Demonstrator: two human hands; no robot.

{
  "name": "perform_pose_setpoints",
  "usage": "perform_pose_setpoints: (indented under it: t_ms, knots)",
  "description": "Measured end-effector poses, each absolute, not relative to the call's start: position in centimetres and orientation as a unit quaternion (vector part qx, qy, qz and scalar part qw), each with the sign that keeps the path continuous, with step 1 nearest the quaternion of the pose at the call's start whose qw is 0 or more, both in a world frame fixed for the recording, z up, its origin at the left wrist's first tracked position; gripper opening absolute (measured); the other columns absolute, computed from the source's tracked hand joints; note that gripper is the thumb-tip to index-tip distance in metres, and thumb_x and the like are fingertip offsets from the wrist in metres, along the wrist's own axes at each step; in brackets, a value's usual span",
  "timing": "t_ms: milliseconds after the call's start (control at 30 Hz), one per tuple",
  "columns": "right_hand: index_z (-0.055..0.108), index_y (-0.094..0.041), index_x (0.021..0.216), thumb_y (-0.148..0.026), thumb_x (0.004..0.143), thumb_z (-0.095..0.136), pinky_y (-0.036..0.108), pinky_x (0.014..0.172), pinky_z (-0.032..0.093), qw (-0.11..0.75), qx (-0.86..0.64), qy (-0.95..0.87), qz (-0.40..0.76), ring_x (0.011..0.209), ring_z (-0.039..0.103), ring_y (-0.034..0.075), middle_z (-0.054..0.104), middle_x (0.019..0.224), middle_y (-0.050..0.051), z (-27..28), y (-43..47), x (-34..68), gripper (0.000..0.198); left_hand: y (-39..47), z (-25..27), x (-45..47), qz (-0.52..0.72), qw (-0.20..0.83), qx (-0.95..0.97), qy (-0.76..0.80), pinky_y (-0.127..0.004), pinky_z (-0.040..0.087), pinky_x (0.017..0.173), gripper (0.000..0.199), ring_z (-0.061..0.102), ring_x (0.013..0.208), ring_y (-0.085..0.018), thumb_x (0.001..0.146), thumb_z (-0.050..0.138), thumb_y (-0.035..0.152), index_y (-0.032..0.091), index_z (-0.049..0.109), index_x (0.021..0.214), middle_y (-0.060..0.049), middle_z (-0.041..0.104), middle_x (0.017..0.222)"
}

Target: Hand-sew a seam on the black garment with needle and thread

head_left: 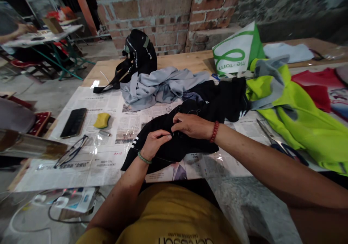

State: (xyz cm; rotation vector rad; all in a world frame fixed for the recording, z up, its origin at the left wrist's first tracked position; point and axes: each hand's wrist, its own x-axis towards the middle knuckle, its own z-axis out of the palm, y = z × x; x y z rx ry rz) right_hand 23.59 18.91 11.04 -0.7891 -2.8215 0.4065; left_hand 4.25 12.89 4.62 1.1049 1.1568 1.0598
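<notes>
A black garment [160,157] with white stripes lies bunched on the newspaper-covered table in front of me. My left hand [156,142], a green bead bracelet at its wrist, pinches the cloth between thumb and fingertips. Close beside it, my right hand [189,125] is closed in a pinch over the same garment; what sits in its fingertips is too small to make out. A thin light thread [193,111] loops over the cloth just behind my right hand. Red beads circle the right wrist.
Left of the garment lie a phone [74,122], a yellow sponge [102,120], a small metallic cylinder [104,132] and glasses [72,151]. Scissors [280,144] rest right, by a lime-green garment [304,131]. Behind are grey cloth [163,86], a black bag [141,52] and a green-white bag [236,52].
</notes>
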Motion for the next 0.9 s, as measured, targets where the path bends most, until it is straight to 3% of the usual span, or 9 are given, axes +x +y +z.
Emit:
perform_pose_setpoints:
  t_ms: [267, 667, 900]
  knots:
    - [0.067, -0.027, 0.094, -0.017, 0.086, 0.042, 0.024, 0.06, 0.036, 0.081, -0.259, -0.954, 0.129, 0.079, 0.049, 0.015, 0.053, 0.102, 0.007, 10.99, 18.86, 23.55, 0.028, 12.89, 4.36, 4.39, 0.447, 0.554, 0.504, 0.49, -0.024, 0.046, 0.069, 0.018, 0.059, 0.071, -0.013, 0.065, 0.074, 0.03, 0.018, 0.074, 0.078, -0.001, 0.07, 0.077]
    - [0.067, -0.024, 0.095, -0.016, 0.086, 0.043, 0.022, 0.056, 0.035, 0.062, -0.273, -0.952, 0.127, 0.071, 0.048, 0.013, 0.052, 0.097, 0.007, 11.07, 18.82, 23.35, 0.027, 12.87, 4.32, 4.28, 0.447, 0.539, 0.507, 0.502, -0.022, 0.044, 0.065, 0.017, 0.057, 0.068, -0.012, 0.065, 0.074, 0.032, 0.018, 0.074, 0.075, 0.0, 0.069, 0.072]
    - [0.068, -0.02, 0.087, -0.014, 0.086, 0.044, 0.023, 0.068, 0.042, 0.116, -0.269, -0.922, 0.254, 0.075, 0.053, 0.011, 0.055, 0.088, 0.004, 11.17, 19.04, 23.24, 0.025, 12.82, 4.59, 4.37, 0.438, 0.523, 0.531, 0.503, -0.023, 0.045, 0.066, 0.016, 0.058, 0.07, -0.013, 0.067, 0.071, 0.03, 0.018, 0.073, 0.076, -0.001, 0.069, 0.074]
